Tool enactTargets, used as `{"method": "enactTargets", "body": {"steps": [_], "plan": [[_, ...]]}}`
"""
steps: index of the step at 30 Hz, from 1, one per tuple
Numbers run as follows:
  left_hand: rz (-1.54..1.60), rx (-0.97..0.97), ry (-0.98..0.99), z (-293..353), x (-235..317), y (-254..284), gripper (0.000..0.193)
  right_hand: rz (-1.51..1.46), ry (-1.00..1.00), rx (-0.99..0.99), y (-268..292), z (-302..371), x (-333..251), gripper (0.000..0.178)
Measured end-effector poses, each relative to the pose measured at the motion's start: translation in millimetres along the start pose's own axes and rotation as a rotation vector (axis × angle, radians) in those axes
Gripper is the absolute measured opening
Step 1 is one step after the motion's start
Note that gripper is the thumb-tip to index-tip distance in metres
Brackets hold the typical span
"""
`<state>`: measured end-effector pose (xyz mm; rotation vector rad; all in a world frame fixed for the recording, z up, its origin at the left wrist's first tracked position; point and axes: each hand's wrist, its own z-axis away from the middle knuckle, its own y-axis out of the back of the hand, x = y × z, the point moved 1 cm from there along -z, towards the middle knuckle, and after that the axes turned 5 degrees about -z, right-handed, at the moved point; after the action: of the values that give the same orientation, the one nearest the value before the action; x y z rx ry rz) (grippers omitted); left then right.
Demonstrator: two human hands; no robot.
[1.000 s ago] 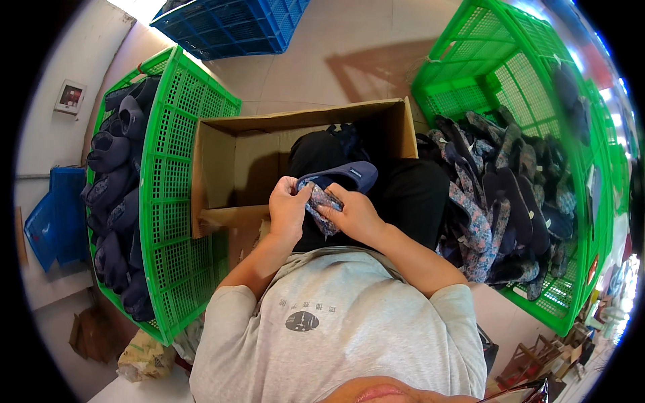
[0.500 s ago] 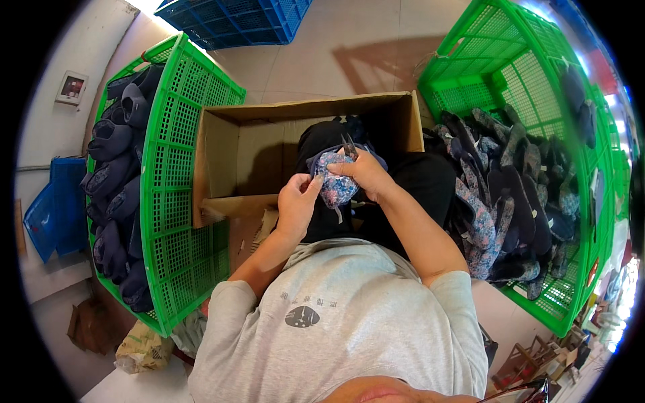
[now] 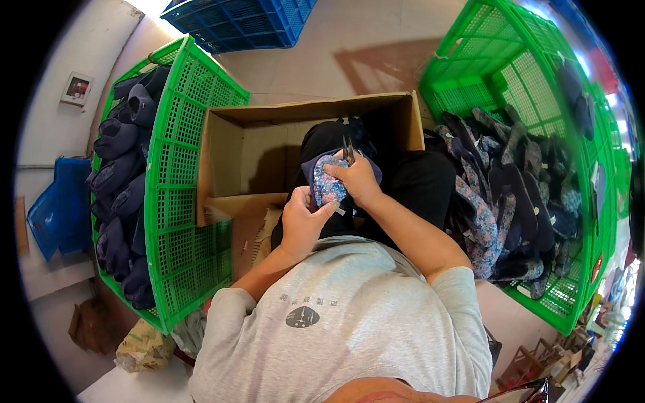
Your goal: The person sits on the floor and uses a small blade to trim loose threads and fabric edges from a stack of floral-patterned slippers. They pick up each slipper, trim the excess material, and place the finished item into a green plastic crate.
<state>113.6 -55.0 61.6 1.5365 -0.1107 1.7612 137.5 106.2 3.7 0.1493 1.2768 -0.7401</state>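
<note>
From this far off, I'd expect the floral slipper [image 3: 325,180] to be light, soft and hardly fragile, best pinched along its edge. It lies at one o'clock from the left hand [image 3: 302,216], whose fingers grip its lower end, and at nine from the right hand [image 3: 361,180], which rests a thumb on it while clasping dark snips [image 3: 348,149] (points toward twelve, so I'd mind them).

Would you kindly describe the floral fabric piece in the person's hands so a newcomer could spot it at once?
Find the open cardboard box between two green crates. Near it, above the black trousers, the left hand and right hand hold the floral piece. Its blue-and-pink print stands out against the navy fabric behind it; similar pieces lie unheld in the right crate.
</note>
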Motion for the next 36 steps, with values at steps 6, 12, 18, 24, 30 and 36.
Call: {"method": "enactTargets", "body": {"steps": [6, 12, 18, 24, 30, 36], "plan": [[-0.278, 0.224, -0.21, 1.2, 4.1, -4.6, 0.028, 0.152, 0.29, 0.135, -17.4, 15.9, 14.0, 0.017], [-0.66, 0.346, -0.531, -13.7, 10.6, 3.5, 0.036, 0.377, 0.424, 0.267, -43.5, 23.8, 11.6, 0.023], [-0.813, 0.423, -0.571, -35.7, 4.3, 26.1, 0.037, 0.424, 0.253, -0.176, -20.3, 26.9, -34.2, 0.028], [-0.886, 0.373, -0.632, -43.1, -0.4, 36.1, 0.036, 0.439, 0.306, -0.039, 21.1, 41.2, -69.3, 0.034], [-0.765, 0.192, -0.837, -30.4, 6.2, 38.4, 0.032, 0.532, 0.293, 0.088, 17.0, 24.8, -8.9, 0.027], [-0.927, 0.113, -0.896, -10.3, 13.0, 39.3, 0.045, 0.471, 0.338, 0.094, 8.9, 14.5, -5.2, 0.023]]}}
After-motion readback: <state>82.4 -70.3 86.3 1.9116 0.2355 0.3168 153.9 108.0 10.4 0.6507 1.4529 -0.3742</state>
